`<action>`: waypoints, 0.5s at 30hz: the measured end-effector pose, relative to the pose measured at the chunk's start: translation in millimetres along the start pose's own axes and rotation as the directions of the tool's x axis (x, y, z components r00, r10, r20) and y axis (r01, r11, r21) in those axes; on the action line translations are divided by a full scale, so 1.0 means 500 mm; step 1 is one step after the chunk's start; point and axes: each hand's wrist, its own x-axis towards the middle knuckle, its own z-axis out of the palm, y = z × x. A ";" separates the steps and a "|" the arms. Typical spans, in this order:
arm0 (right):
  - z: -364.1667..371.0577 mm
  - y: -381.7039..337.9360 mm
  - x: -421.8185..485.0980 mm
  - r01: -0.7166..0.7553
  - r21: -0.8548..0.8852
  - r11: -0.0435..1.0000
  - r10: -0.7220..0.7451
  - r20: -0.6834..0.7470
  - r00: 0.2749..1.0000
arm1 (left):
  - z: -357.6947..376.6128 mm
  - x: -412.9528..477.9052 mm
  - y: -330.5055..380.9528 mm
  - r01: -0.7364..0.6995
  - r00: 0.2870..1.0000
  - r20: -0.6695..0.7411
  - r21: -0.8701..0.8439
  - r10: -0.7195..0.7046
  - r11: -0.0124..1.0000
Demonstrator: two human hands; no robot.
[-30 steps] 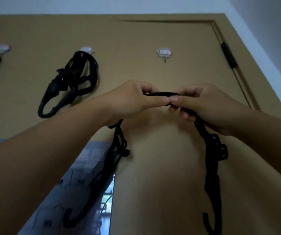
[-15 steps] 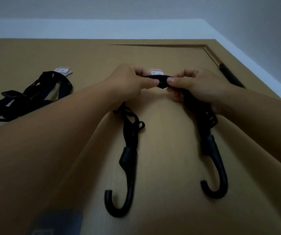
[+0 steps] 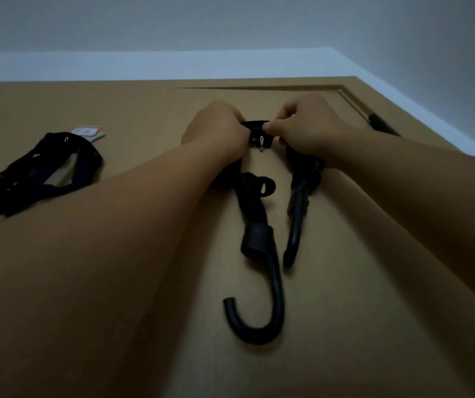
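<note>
A black elastic cord (image 3: 253,205) with a large black hook (image 3: 262,308) at each end hangs against a brown wooden door (image 3: 144,116). My left hand (image 3: 216,130) and my right hand (image 3: 305,127) each pinch the cord's top stretch, held over a small metal wall hook (image 3: 261,142) stuck to the door. The cord's second end hook (image 3: 295,237) dangles below my right hand. Both forearms reach up from the lower corners.
Another bundle of black cords (image 3: 44,170) hangs at the left from a sticker hook (image 3: 87,132). A black door hinge (image 3: 379,124) sits at the right edge of the frame. White wall and ceiling lie above.
My hands lifted the cord up the door to the metal wall hook. The view tilted upward, and the two end hooks rose and swung closer together.
</note>
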 end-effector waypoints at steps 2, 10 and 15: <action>-0.007 -0.007 -0.009 0.009 -0.101 0.995 -0.004 0.041 0.999 | -0.007 -0.011 -0.001 -0.121 0.992 0.037 0.112 0.117 0.986; -0.072 -0.040 -0.021 -0.326 -0.291 0.899 0.429 0.452 0.782 | -0.006 -0.003 0.040 -0.139 0.969 0.212 0.055 0.124 0.989; -0.059 -0.021 -0.032 -0.313 -0.203 0.928 0.369 0.387 0.845 | -0.008 -0.006 0.033 -0.072 0.981 0.181 -0.022 0.075 0.997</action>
